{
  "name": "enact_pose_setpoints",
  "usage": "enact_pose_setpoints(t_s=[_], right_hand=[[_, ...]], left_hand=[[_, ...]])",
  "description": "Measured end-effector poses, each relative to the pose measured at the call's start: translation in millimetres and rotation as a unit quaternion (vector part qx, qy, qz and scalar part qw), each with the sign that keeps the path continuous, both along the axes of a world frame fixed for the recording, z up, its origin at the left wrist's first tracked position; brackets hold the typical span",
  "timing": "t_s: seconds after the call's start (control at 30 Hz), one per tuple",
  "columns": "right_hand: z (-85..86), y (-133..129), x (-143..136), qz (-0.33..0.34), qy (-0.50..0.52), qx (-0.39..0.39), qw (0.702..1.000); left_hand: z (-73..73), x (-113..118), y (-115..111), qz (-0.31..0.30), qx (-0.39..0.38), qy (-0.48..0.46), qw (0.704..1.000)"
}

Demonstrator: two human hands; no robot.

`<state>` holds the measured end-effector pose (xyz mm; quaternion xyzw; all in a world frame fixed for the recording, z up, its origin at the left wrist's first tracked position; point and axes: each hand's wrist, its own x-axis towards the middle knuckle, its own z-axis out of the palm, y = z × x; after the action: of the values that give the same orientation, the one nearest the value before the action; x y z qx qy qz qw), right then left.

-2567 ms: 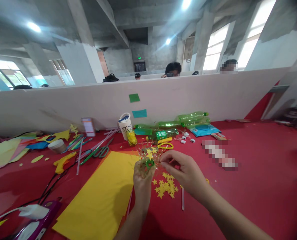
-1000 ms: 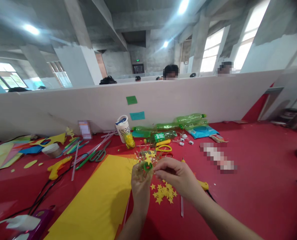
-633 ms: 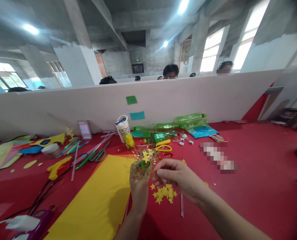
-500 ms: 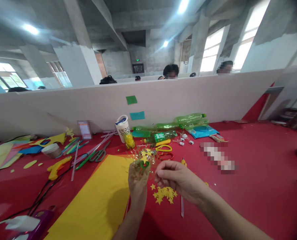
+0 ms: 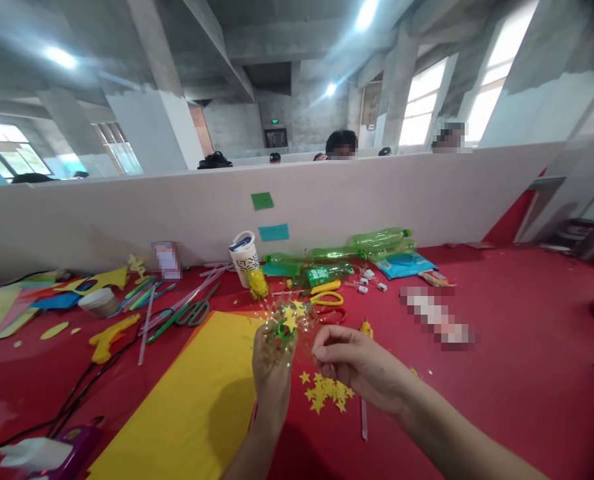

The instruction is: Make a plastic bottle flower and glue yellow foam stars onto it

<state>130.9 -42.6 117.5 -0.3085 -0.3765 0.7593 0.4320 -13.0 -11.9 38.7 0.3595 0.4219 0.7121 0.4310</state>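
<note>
My left hand (image 5: 271,363) is wrapped round a clear green plastic bottle piece (image 5: 281,333) whose cut strips fan outward. Yellow paper stars (image 5: 293,313) sit on its top, by the green ring. Just to the right, my right hand (image 5: 344,357) has its thumb and forefinger pinched together; whatever may be between them is too small to make out. Below the hands, a pile of yellow stars (image 5: 327,393) lies on the red table. Yellow paper sheets (image 5: 187,393) lie to the left of my left forearm.
Green bottles (image 5: 381,238), a white cup (image 5: 245,259) and red-handled scissors (image 5: 333,313) lie beyond the hands. At left are a yellow glue gun (image 5: 111,339), green scissors (image 5: 197,310) and a power strip (image 5: 77,450). Behind the partition (image 5: 177,213), people's heads show.
The left hand and the bottle piece have shifted slightly left and tilted a little. The right hand stays pinched, nearly in place. The whole view has moved slightly.
</note>
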Motion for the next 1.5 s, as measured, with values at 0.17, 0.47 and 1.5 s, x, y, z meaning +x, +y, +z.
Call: enact_pose_setpoints(t_s=[0.17,0.47,1.5], right_hand=[[-0.8,1,0,0.005,-0.012,0.011,1.0],[-2.3,0,-4,-0.066,-0.059,0.054,0.995],[15.2,-17,10,-0.289,-0.439,0.528,0.667]], left_hand=[[-2.2,0,-1,-0.012,0.001,-0.01,1.0],[0.6,2,-4,-0.02,0.002,0.049,0.999],[-11.0,10,-6,-0.048,-0.004,-0.058,0.997]])
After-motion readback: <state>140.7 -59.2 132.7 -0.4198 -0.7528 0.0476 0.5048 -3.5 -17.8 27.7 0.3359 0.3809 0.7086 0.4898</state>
